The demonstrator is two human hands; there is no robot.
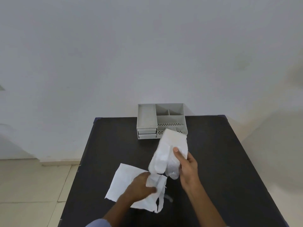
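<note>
A folded white cloth (170,151) is lifted above the black table (221,153), held upright by my right hand (186,164) with the thumb pressed on its front. A second white cloth (126,181) lies flat on the table near the front. My left hand (141,185) grips a bunched edge of this flat cloth at its right side. The two cloths nearly touch between my hands.
A grey plastic desk organiser (162,120) with several compartments and two small drawers stands at the table's far edge against a white wall. Tiled floor (32,185) lies to the left of the table.
</note>
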